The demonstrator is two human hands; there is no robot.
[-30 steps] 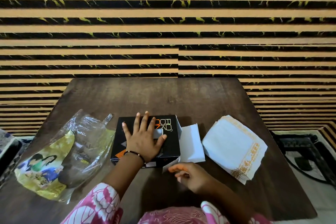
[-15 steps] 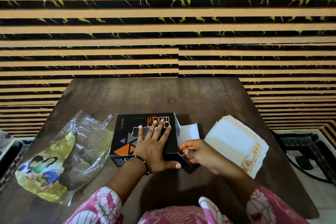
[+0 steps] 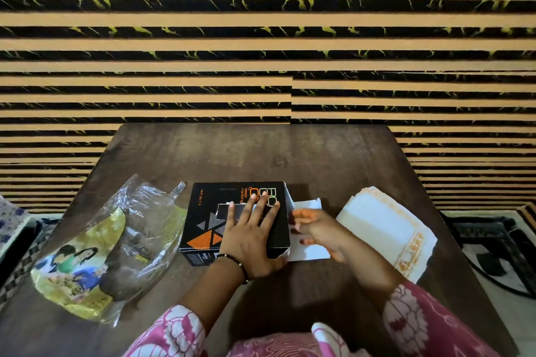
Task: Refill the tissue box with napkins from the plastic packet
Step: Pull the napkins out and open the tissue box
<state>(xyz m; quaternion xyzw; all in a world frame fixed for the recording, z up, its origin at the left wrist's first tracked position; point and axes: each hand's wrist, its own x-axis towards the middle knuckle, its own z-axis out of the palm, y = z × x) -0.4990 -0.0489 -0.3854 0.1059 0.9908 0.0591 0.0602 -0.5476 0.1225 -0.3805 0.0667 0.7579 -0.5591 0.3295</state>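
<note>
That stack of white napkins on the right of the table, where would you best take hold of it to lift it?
Probably by the near right corner of the napkin stack, which juts past the table edge, so fingers can slip under it and a thumb press on top. Come from the right, where nothing blocks it. The right hand and the box flap crowd its left side.
</note>
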